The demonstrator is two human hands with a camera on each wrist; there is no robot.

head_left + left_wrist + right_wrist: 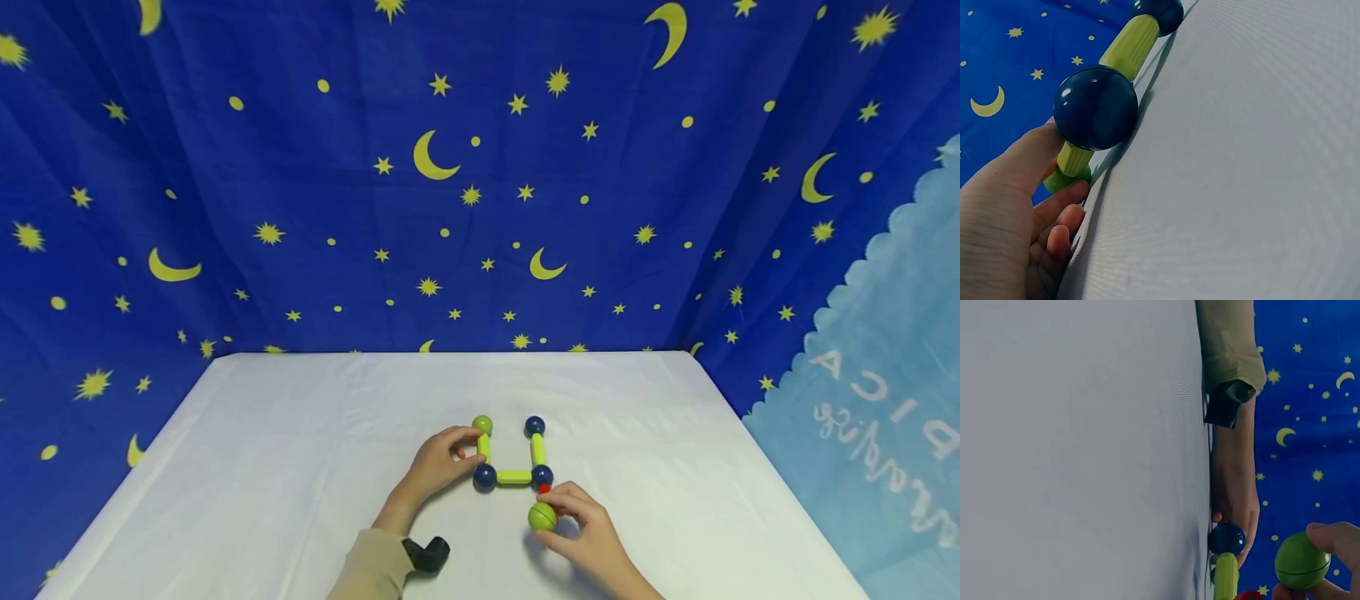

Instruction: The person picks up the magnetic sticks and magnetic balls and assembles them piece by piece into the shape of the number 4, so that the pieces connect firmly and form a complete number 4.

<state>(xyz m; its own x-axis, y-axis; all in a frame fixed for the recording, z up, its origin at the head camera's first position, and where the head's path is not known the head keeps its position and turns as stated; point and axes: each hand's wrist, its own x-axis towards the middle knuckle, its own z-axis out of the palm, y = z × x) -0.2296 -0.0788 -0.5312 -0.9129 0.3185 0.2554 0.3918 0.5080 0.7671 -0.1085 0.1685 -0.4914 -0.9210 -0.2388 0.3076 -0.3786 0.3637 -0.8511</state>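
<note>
A U-shaped ball-and-rod toy build lies on the white table: yellow-green rods join dark blue balls, with a crosspiece rod (514,477) between the near-left blue ball (485,477) and the near-right blue ball (542,476). My left hand (432,467) pinches the left rod (1075,159), which runs between a far green ball (482,424) and the near-left blue ball (1096,108). Between thumb and fingers, my right hand (588,535) holds another green ball (542,517). A red piece (544,490) shows between that ball and the near-right blue ball; the fingers partly hide it.
The right rod (537,449) ends at a far blue ball (535,426). A black wrist mount (427,554) sits at the left sleeve (375,567). The white table (300,467) meets a blue star-and-moon curtain (480,225) behind; a light blue cloth (885,400) hangs at the right.
</note>
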